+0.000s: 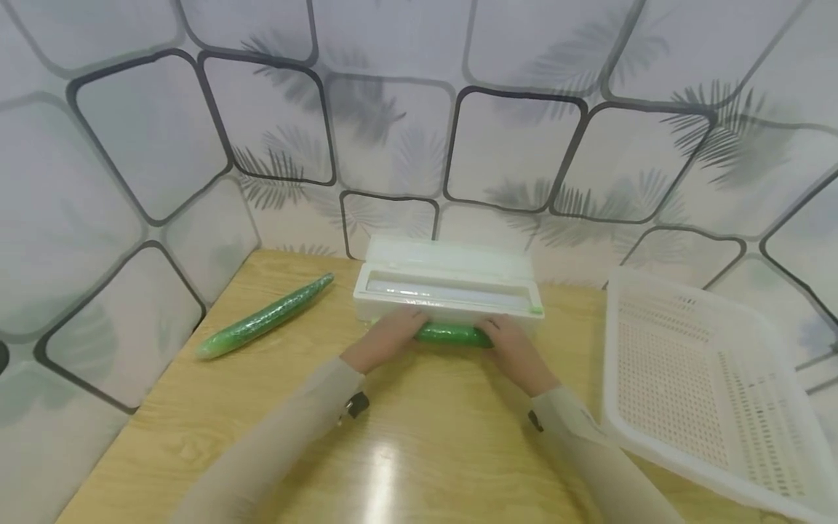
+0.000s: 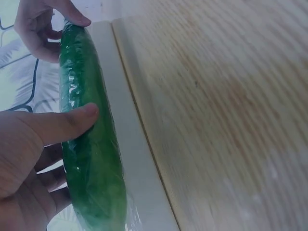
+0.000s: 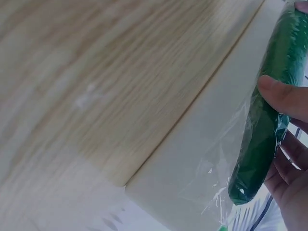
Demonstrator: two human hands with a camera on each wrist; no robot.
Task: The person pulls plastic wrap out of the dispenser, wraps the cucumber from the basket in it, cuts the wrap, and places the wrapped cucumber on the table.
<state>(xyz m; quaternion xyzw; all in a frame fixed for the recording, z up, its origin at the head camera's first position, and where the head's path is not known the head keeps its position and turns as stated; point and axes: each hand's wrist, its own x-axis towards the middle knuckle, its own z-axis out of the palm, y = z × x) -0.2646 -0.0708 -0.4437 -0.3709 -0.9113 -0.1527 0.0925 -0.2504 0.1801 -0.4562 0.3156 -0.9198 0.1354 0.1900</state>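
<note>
A green cucumber point(image 1: 454, 335) lies crosswise in front of a white cling film dispenser point(image 1: 452, 309), whose lid stands up at the back. My left hand point(image 1: 395, 331) grips one end, its thumb point(image 2: 79, 122) along the near side and the fingers curled behind. Toward the other end my right hand point(image 1: 515, 353) holds it the same way, with the thumb point(image 3: 276, 91) in front. Shiny clear film point(image 3: 214, 168) covers the cucumber and spreads loose past its tip against the dispenser's front. Part of the cucumber is hidden by both hands in the head view.
Another cucumber point(image 1: 265, 318), glossy as if wrapped, lies slanted on the wooden table point(image 1: 452, 451) at the left. A white plastic basket point(image 1: 612, 364) with perforated sides stands at the right. Behind the dispenser rises a patterned wall point(image 1: 386, 131).
</note>
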